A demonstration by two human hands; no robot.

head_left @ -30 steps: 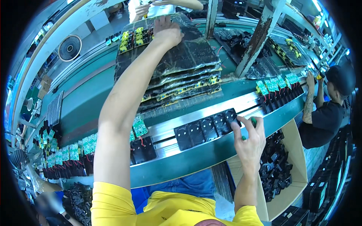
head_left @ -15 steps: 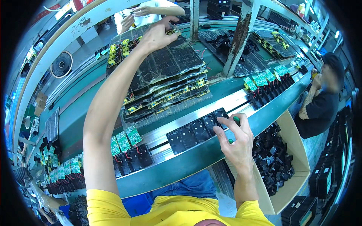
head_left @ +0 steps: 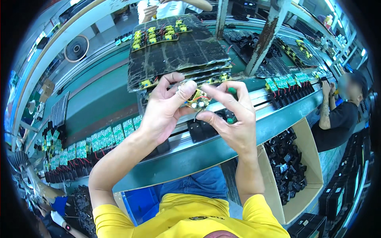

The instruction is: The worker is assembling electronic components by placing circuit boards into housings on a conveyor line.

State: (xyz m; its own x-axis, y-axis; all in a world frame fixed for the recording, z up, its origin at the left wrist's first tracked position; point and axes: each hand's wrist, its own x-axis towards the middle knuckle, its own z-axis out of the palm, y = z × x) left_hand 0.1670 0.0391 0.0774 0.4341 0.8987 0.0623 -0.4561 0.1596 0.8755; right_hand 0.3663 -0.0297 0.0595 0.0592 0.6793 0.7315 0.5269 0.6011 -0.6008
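A small circuit board (head_left: 199,100) with yellow parts, round capacitors and a red wire is pinched by my left hand (head_left: 166,105) above the conveyor. Close against its right side is my right hand (head_left: 234,113), index finger and thumb curved around the board's edge and a dark wire. Two green handle ends of a tool (head_left: 232,91) show among the right fingers; the rest of it is hidden. Below the hands, black plastic housings (head_left: 201,131) lie on the conveyor rail, partly covered by my hands.
Stacked black trays (head_left: 178,55) ahead carry more yellow-component boards (head_left: 158,35). Green boards wired to black housings line the rail at left (head_left: 95,143) and right (head_left: 283,82). A carton (head_left: 313,174) of black parts stands at right, near a co-worker (head_left: 341,115). A rusty post (head_left: 266,39) rises beyond.
My left hand has come back from the top of the tray stack with a circuit board. My right hand has lifted off the black housings and moved up to the board.
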